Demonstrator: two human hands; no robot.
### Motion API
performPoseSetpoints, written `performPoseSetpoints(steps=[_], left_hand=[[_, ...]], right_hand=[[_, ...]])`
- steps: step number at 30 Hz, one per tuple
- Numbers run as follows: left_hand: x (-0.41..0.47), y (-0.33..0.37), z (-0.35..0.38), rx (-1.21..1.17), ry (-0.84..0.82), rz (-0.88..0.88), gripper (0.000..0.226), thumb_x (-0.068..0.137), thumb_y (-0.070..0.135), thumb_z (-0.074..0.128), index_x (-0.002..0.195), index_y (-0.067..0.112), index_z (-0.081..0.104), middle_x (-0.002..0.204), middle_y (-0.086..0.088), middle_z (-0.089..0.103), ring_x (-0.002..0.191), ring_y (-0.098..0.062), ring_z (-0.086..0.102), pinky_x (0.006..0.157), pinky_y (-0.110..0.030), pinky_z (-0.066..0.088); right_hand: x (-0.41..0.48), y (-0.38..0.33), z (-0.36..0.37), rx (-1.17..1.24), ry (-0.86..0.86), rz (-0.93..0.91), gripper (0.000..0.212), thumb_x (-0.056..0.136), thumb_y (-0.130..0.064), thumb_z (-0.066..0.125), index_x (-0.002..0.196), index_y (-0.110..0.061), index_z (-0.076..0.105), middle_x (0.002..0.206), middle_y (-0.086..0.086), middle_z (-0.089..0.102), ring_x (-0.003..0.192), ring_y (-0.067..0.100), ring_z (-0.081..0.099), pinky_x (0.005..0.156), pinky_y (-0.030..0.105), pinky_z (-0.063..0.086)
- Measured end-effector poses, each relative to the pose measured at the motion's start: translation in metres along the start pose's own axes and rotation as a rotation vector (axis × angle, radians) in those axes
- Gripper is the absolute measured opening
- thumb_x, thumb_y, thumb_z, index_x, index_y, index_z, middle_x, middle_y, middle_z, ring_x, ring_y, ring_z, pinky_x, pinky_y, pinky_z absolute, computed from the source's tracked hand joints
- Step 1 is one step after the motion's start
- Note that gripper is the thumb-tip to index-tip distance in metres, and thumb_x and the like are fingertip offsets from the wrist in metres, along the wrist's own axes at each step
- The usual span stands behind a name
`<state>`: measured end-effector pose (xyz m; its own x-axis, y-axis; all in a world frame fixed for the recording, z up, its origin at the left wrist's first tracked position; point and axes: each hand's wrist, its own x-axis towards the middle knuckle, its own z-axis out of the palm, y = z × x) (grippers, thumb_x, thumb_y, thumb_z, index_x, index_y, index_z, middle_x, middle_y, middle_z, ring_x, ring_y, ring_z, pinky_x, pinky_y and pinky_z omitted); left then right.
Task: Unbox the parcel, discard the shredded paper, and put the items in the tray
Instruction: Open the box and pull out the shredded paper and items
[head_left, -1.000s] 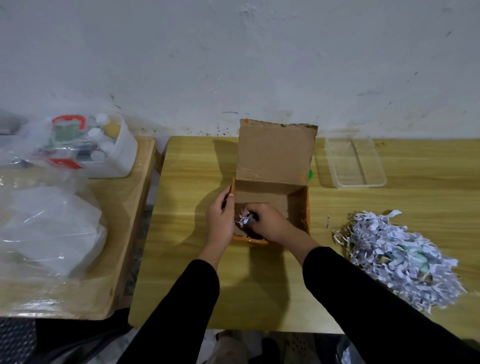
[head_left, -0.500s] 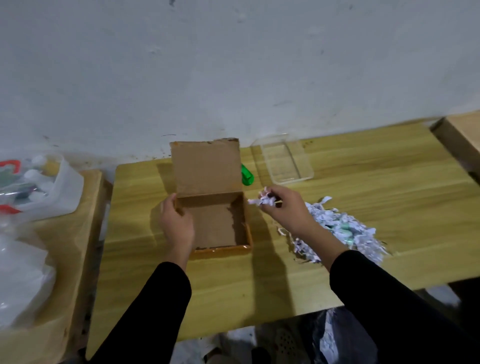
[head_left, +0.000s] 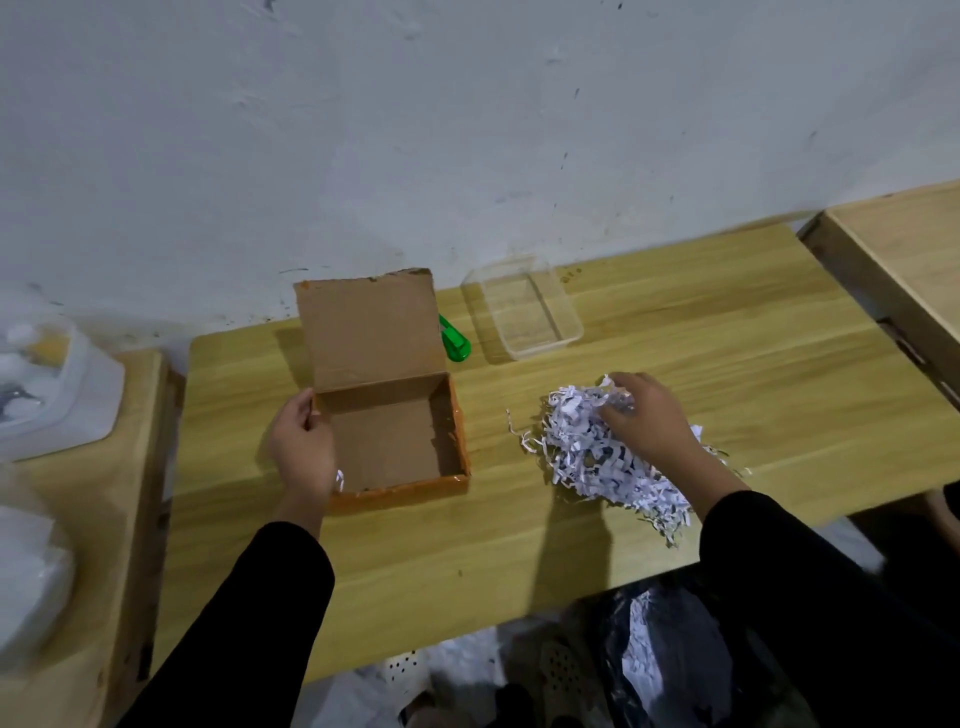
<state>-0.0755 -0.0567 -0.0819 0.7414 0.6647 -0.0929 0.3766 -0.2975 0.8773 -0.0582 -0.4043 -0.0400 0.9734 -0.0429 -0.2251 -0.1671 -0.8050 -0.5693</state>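
An open cardboard box (head_left: 400, 491) stands on the wooden table (head_left: 467, 545) with its lid up; inside I see only a small scrap of paper in the near-left corner. My left hand (head_left: 301, 447) grips the box's left wall. To the right of the box lies a pile of white shredded paper (head_left: 587, 457). My right hand (head_left: 649, 415) lies on top of that pile with its fingers curled into the strips. A clear plastic tray (head_left: 545, 349), with nothing in it, sits near the wall behind the pile. Any items within the pile are hidden.
A green object (head_left: 454, 345) lies behind the box, beside the tray. A black bag (head_left: 665, 654) holding some shredded paper sits under the table's front edge. A lower table on the left carries a white container (head_left: 67, 395) and clear plastic bags. Another wooden table (head_left: 909, 260) adjoins on the right.
My right hand lifted a tuft of shredded paper out of the box and carried it right onto the pile. The left hand stayed on the box. The view turned right.
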Motion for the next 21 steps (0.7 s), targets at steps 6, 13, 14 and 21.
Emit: performPoseSetpoints(steps=[6,13,14,21], left_hand=[[-0.008,-0.008,-0.019,-0.056,-0.148,-0.049,0.036,0.096,0.008,0.046,0.131,0.0,0.05,0.133,-0.016,0.054,0.124,-0.029,0.051,0.101,-0.028,0.037],[-0.028,-0.018,-0.034,-0.12,-0.216,-0.017,0.035,0.098,0.017,0.042,0.13,0.005,0.053,0.131,-0.008,0.056,0.117,-0.014,0.05,0.097,-0.023,0.038],[-0.029,-0.02,-0.035,-0.127,-0.226,-0.019,0.036,0.099,0.019,0.042,0.129,0.006,0.054,0.13,-0.008,0.057,0.117,-0.015,0.052,0.098,-0.026,0.041],[-0.028,-0.028,-0.04,-0.237,-0.281,-0.126,0.038,0.098,0.028,0.042,0.132,0.015,0.051,0.123,0.002,0.058,0.11,-0.009,0.053,0.09,-0.02,0.043]], right_hand=[[0.009,-0.066,0.006,-0.01,0.009,-0.205,0.051,0.083,-0.015,0.065,0.131,-0.005,0.048,0.134,0.016,0.05,0.126,0.031,0.044,0.102,0.033,0.034],[-0.008,-0.154,0.096,0.087,-0.197,-0.473,0.017,0.078,-0.001,0.062,0.094,-0.002,0.069,0.096,0.017,0.069,0.089,0.027,0.063,0.084,0.03,0.049],[-0.012,-0.162,0.112,0.079,-0.25,-0.491,0.016,0.078,-0.001,0.062,0.092,-0.004,0.069,0.095,0.015,0.07,0.089,0.027,0.064,0.085,0.032,0.05],[-0.018,-0.193,0.177,-0.038,-0.529,-0.449,0.018,0.078,0.002,0.057,0.093,-0.002,0.067,0.099,0.016,0.07,0.094,0.028,0.063,0.073,0.019,0.041]])
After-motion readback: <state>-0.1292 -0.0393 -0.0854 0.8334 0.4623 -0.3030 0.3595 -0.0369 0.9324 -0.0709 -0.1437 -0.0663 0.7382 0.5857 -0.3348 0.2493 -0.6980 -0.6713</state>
